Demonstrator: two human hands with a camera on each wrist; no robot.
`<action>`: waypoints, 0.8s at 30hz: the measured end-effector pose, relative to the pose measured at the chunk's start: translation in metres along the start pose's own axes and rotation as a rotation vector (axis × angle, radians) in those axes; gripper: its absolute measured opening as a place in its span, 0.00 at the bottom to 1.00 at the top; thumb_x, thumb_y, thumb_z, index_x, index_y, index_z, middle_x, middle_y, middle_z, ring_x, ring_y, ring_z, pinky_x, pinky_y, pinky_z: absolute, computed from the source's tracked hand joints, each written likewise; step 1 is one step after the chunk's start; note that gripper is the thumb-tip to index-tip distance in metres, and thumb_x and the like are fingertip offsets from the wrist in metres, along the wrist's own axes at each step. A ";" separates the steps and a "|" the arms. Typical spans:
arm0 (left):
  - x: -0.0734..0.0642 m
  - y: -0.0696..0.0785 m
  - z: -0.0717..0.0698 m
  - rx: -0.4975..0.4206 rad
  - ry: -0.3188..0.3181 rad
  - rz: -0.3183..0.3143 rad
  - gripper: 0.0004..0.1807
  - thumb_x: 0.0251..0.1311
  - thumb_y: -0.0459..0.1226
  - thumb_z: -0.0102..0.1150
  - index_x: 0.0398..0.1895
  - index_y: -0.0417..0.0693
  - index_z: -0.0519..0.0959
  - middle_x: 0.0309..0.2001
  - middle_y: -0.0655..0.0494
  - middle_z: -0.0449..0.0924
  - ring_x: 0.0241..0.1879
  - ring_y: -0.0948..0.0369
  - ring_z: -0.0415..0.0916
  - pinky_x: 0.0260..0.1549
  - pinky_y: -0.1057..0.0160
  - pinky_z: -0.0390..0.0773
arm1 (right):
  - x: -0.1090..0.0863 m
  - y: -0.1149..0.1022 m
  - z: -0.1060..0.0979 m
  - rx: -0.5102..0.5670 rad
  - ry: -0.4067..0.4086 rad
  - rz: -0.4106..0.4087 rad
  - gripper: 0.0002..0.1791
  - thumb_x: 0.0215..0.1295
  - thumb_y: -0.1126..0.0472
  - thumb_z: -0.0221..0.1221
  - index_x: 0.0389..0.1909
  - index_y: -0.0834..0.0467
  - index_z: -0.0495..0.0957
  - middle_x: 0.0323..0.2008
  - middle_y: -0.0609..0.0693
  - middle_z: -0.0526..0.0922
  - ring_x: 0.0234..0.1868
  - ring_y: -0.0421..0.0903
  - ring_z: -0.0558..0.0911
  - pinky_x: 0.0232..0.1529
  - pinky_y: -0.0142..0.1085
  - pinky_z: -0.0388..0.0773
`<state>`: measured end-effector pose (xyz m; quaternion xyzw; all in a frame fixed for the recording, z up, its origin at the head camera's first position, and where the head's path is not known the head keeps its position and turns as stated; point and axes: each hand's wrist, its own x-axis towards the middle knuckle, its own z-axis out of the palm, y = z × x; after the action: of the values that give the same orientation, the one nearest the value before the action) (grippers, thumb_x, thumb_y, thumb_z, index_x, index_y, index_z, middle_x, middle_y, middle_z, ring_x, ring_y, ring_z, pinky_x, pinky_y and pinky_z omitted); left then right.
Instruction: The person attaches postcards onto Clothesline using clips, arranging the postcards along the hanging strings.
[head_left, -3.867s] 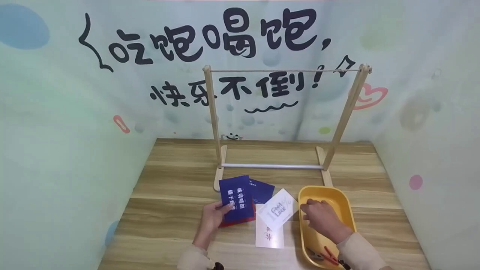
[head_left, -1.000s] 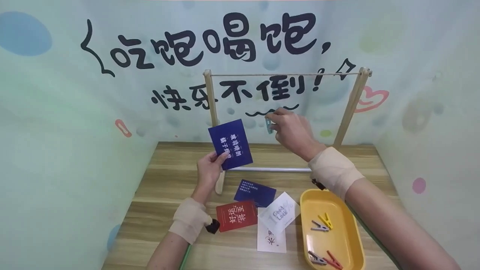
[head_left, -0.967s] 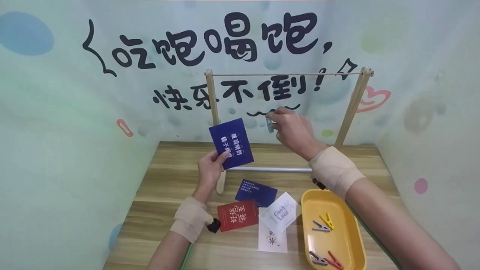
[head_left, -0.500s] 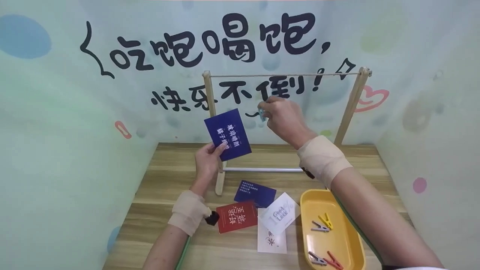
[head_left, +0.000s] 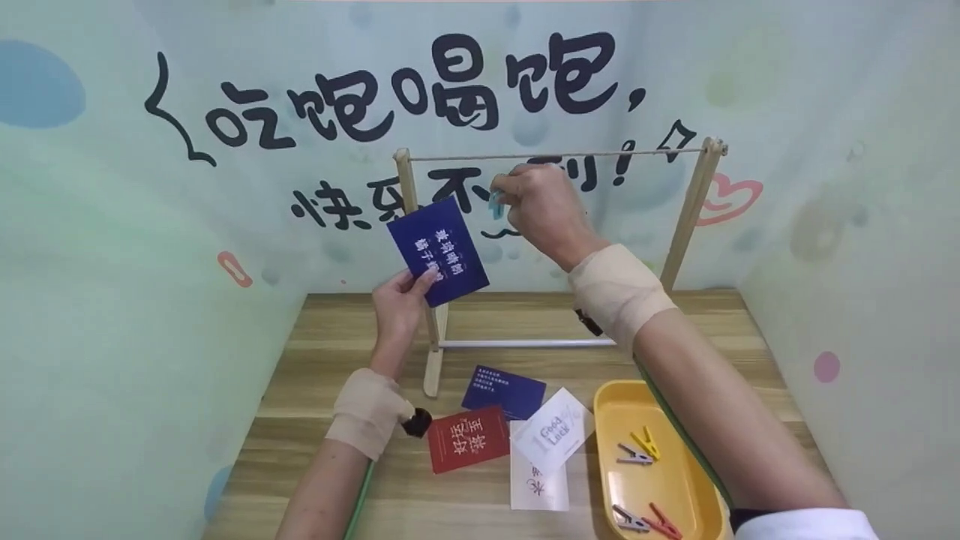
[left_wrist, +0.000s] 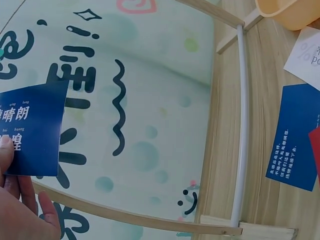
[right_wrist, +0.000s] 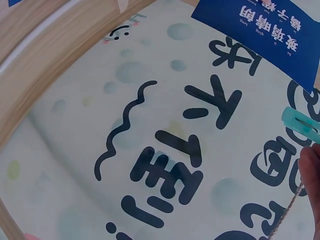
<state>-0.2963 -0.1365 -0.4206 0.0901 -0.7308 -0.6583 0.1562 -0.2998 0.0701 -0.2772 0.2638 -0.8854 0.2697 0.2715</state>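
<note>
My left hand [head_left: 401, 306] pinches a dark blue card [head_left: 437, 251] with white Chinese characters, thumb across its lower part. The card is tilted and overlaps the left post of the wooden stand [head_left: 686, 214] in the head view. Just right of it, my right hand [head_left: 546, 210] pinches a teal clothespin [head_left: 496, 204] between thumb and fingers. In the right wrist view the clothespin [right_wrist: 300, 124] points toward the card [right_wrist: 267, 37], apart from it. Strung between the tops of the posts is a thin cord [head_left: 480, 157], slightly above both hands.
On the table [head_left: 322, 450] lie a red card [head_left: 470, 441], another blue card [head_left: 502, 394], and a white "Good Luck" card [head_left: 553, 431] over a second white card [head_left: 538, 491]. A yellow tray [head_left: 600, 450] holds several clothespins. A white bar [head_left: 525, 344] joins the stand's feet.
Earlier the right hand was in the tray and the left held cards low. The red card now lies on the table. Both hands have risen toward the cord, the right moving left with the teal clothespin.
</note>
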 end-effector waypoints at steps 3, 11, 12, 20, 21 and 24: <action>0.002 0.003 -0.002 0.002 0.012 -0.011 0.16 0.60 0.36 0.69 0.48 0.34 0.85 0.45 0.37 0.87 0.36 0.64 0.84 0.43 0.66 0.84 | 0.005 -0.005 0.001 0.003 0.015 -0.010 0.16 0.59 0.80 0.57 0.36 0.62 0.89 0.32 0.58 0.89 0.36 0.50 0.87 0.41 0.39 0.85; 0.008 0.010 -0.009 -0.013 0.014 -0.011 0.16 0.61 0.36 0.69 0.48 0.34 0.85 0.47 0.36 0.86 0.34 0.67 0.82 0.38 0.72 0.82 | 0.015 -0.011 0.003 -0.037 0.028 -0.017 0.11 0.61 0.77 0.60 0.34 0.62 0.88 0.33 0.58 0.89 0.37 0.51 0.89 0.41 0.39 0.85; 0.009 0.010 -0.009 -0.014 0.014 -0.007 0.16 0.61 0.36 0.69 0.48 0.33 0.84 0.47 0.36 0.86 0.33 0.68 0.82 0.38 0.72 0.81 | 0.016 -0.010 0.003 -0.035 0.031 -0.017 0.10 0.62 0.76 0.60 0.34 0.62 0.88 0.33 0.58 0.89 0.37 0.51 0.88 0.41 0.39 0.85; 0.013 0.015 -0.005 -0.011 -0.023 0.005 0.17 0.61 0.37 0.68 0.50 0.34 0.84 0.48 0.37 0.86 0.36 0.68 0.83 0.40 0.72 0.79 | 0.026 -0.012 0.000 -0.035 0.062 -0.030 0.10 0.63 0.75 0.60 0.37 0.62 0.88 0.34 0.58 0.90 0.37 0.50 0.89 0.42 0.37 0.86; 0.014 0.016 -0.004 -0.011 -0.025 0.004 0.17 0.61 0.37 0.68 0.50 0.34 0.84 0.48 0.37 0.86 0.37 0.67 0.83 0.41 0.72 0.80 | 0.027 -0.013 0.000 -0.043 0.058 -0.027 0.10 0.63 0.75 0.60 0.37 0.62 0.88 0.35 0.58 0.90 0.37 0.50 0.89 0.43 0.37 0.86; 0.015 0.019 -0.002 -0.002 -0.031 0.001 0.17 0.61 0.37 0.68 0.49 0.35 0.84 0.49 0.37 0.86 0.38 0.64 0.84 0.42 0.69 0.80 | 0.032 -0.015 0.000 -0.060 0.051 -0.023 0.11 0.63 0.76 0.59 0.37 0.62 0.88 0.35 0.58 0.89 0.37 0.50 0.89 0.43 0.36 0.86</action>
<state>-0.3088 -0.1411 -0.4000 0.0794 -0.7324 -0.6604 0.1451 -0.3137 0.0492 -0.2527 0.2588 -0.8829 0.2463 0.3047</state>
